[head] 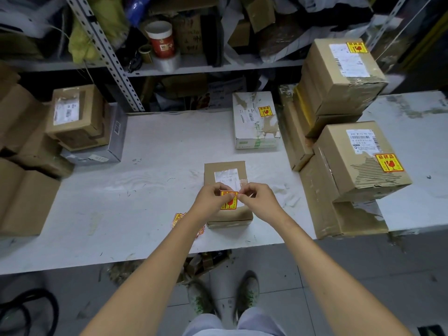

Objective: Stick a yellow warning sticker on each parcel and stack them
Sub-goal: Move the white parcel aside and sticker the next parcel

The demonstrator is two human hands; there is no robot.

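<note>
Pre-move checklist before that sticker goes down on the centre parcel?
1. Grip on yellow sticker: ok, left hand and right hand both pinch it.
2. Backing peeled off: cannot tell, fingers hide it.
3. Small brown parcel flat on the table under the sticker: ok.
4. Sticker clear of the shipping label: cannot tell, hands cover the overlap.
5. Spare stickers on the table by the left forearm: ok.
6. Right stack's near top parcel already stickered: ok.
</note>
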